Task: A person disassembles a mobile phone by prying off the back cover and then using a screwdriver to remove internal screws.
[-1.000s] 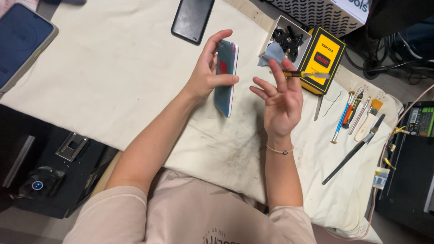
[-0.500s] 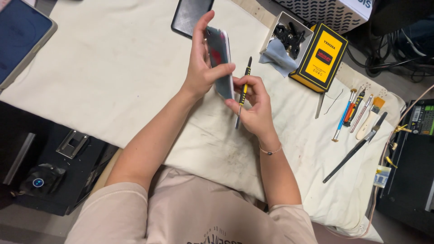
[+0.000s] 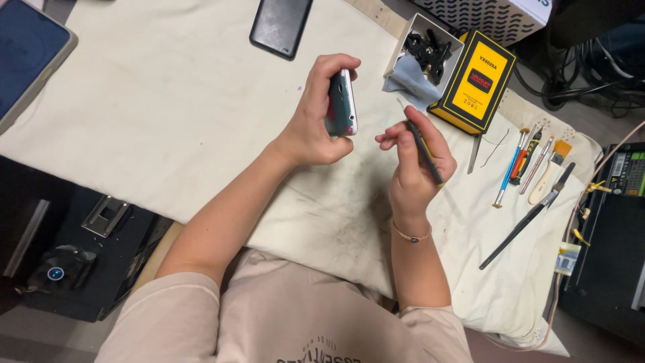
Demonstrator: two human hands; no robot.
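My left hand grips a small phone by its edges, held upright on its side above the cloth-covered table. My right hand is just to the right of it, apart from the phone, and holds a thin black screwdriver with its tip pointing up toward the phone. A thin bracelet sits on my right wrist.
A black phone lies face down at the far edge. A yellow box and an open white box of dark parts stand at the back right. Screwdrivers, a brush and tweezers lie at the right. A tablet is far left.
My right hand took up the screwdriver, brought it against the phone, then drew it back to the right. My left hand turned the phone edge-on and lowered it slightly.
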